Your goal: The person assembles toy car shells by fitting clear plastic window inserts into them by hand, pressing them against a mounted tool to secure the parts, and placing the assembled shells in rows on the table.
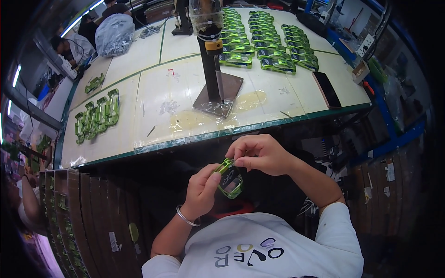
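A shiny green toy car body shell (229, 180) with a dark windowed middle is held in front of my chest, just off the table's near edge. My left hand (202, 190) is closed round its left side, thumb on top. At the shell's upper end my right hand (259, 155) is closed in a pinch, thumb against forefinger. A small clear or silvery bit shows by those fingertips, too small to name. Beyond my hands stands an upright screwdriver (219, 76) with a yellow collar, mounted on a dark post over a brown base plate (232, 88).
Rows of similar green car shells (277, 62) cover the table's back right. Several green frames (97, 116) stand at the left. A phone (327, 89) lies near the right edge. A stuffed plastic bag (115, 34) sits at the far left, near other people. Stacked trays (65, 217) stand at lower left.
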Demonstrator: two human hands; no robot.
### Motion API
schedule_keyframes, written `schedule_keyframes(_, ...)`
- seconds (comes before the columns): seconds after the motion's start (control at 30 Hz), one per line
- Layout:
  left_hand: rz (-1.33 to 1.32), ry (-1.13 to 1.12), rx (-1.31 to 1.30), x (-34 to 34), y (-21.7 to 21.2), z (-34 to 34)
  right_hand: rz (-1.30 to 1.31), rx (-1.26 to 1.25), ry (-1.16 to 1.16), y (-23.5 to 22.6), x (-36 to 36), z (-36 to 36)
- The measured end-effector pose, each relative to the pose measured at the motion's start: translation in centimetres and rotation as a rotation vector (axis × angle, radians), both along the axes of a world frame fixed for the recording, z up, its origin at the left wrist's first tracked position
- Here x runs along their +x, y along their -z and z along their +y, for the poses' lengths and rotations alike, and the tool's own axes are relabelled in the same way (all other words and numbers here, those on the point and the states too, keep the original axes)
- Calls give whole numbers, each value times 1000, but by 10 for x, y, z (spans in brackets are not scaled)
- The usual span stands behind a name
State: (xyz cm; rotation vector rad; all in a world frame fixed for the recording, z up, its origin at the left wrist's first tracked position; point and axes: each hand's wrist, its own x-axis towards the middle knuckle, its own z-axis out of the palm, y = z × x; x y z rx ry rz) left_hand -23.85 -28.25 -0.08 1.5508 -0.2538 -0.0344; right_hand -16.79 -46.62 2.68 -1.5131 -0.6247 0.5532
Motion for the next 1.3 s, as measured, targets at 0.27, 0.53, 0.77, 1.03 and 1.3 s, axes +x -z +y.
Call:
schedule_keyframes(0.27, -43, 9, 65, -2, -4, 2, -177, -37, -30, -2, -2, 1)
schedule_keyframes(0.53, -48, 20, 167, -3, -5, 3, -386, -271, -85, -5, 0, 1)
schedule_keyframes(0.77, -64, -61, 74, -1, 0, 5, -962, -108, 265, 23, -29, 17)
schedule_keyframes(1.03, 8, -46, -67, -4, -2, 0, -980, -164, 371, 34, -38, 31)
schedule_keyframes(1.3, 187, 27, -414, -2, -9, -1, -966, -236, 416, 42, -40, 33)
